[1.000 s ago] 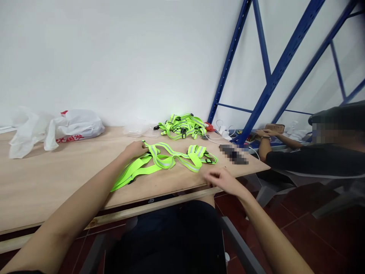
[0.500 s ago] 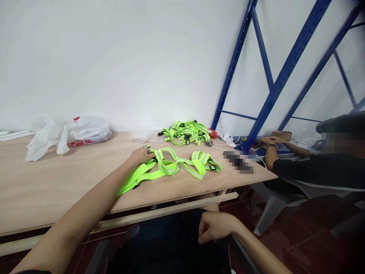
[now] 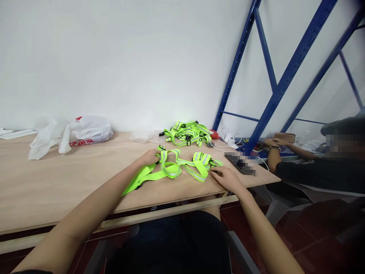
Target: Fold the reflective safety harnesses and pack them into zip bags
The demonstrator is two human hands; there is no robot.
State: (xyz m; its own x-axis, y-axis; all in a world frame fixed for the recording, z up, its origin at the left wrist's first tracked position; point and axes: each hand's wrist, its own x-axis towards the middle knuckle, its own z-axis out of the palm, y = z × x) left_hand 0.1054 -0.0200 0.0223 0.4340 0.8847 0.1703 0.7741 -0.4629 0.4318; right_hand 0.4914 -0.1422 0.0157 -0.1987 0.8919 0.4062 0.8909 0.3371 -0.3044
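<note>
Reflective vest, neon yellow-green webbing with grey stripes, lies spread flat on the plywood table, near its front edge and right of centre. One long strap trails off toward the near left.

Left hand: on the vest's far-left end, fingers bent down over the webbing beside a small black buckle. In contact; whether the strap is actually pinched cannot be told from this angle.

Right hand: palm down on the table, fingers loosely extended, holding nothing. Fingertips lie at the vest's right end, just touching or just short of it.

Surroundings:
- Dark phone (partly blurred) just beside the right hand, on its far side, near the table's right corner.
- Tangled pile of vests in the same colour, behind the spread one, toward the wall, apart from it.
- White charger and cables right of the pile, with a small red item next to it.
- Crumpled clear plastic left of the pile.
- White plastic bags, one with red print, well to the left against the wall.
- Blue rack stands past the table's right end.
- Another person sits at far right; their forearm rests on a lower surface beyond the phone, clear of both hands.
</note>
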